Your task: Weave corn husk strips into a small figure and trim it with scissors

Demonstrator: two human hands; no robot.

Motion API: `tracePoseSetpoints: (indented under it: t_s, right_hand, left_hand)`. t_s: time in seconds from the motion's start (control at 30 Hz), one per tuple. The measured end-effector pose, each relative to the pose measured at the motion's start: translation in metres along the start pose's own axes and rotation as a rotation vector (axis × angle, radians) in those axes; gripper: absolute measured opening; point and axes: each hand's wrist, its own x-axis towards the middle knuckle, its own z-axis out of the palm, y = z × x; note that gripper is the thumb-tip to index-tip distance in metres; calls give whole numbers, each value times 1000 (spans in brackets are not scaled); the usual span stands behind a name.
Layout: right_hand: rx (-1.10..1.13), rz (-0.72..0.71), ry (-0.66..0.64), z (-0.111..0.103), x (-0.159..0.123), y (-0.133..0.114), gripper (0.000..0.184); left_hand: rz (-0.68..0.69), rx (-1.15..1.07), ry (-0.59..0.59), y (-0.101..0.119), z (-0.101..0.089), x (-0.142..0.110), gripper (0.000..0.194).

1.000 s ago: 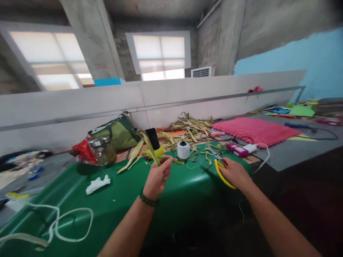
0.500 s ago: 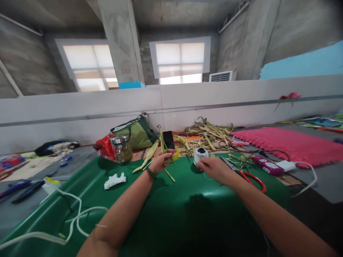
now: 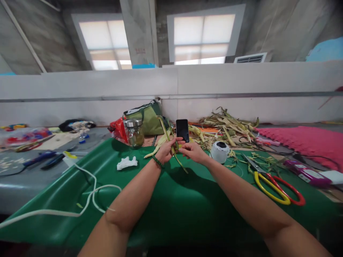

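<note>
My left hand [image 3: 166, 151], with a green bead bracelet at the wrist, is closed around long green-yellow plant strips [image 3: 166, 129] that look like twisted corn husk. Their upper ends stick up past the fingers and the lower ends trail down to the right. Close against it, my right hand [image 3: 195, 152] has its fingers pinched together beside the strips; what lies between them is too small to make out. A spool of white thread [image 3: 220, 157] stands upright just right of that hand. Behind the hands a black phone [image 3: 182, 129] leans upright.
A green cover [image 3: 171, 207] spreads across the table. Scissors [image 3: 270, 184] with yellow and red handles lie at right, near a purple device [image 3: 305, 171]. Dry husks [image 3: 227, 123] are heaped behind. A glass jar [image 3: 134, 135], crumpled white tissue [image 3: 127, 163] and white cable [image 3: 88, 201] are left.
My right hand has moved from the thread spool leftward to the strips in my left hand. The camera view has tilted down and turned left. My left hand still holds the strips.
</note>
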Motion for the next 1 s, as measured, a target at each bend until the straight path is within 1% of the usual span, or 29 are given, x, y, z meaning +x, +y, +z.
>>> tracePoseSetpoints:
  t_s: [0.13, 0.27, 0.33, 0.47, 0.57, 0.67, 0.77, 0.87, 1.0]
  right_hand:
    - [-2, -57, 66, 6, -4, 5, 25]
    - [-78, -151, 134, 7, -7, 8, 25]
    - [-168, -207, 164, 4, -9, 9, 24]
    - [-449, -307, 160, -3, -12, 9, 27]
    - [-638, -301, 168, -4, -15, 5, 29]
    - [-722, -276, 195, -4, -18, 0, 31]
    - [-755, -264, 234, -5, -20, -4, 34]
    - [-762, -268, 260, -6, -21, -6, 37]
    - [-731, -282, 289, -5, -23, -8, 33]
  left_hand:
    - [-21, -96, -81, -2, 10, -4, 30]
    - [-45, -138, -74, 0, 17, -8, 32]
    - [-56, -150, -43, 1, 17, -8, 36]
    - [-65, -147, -5, 2, 17, -9, 37]
    - [-81, -116, -35, -1, 19, -10, 36]
    - [-116, -63, -72, -4, 20, -11, 35]
    - [-137, -27, -80, -5, 21, -13, 34]
    - [-124, -29, -87, -5, 22, -15, 33]
    - [-150, -22, -86, -3, 25, -17, 33]
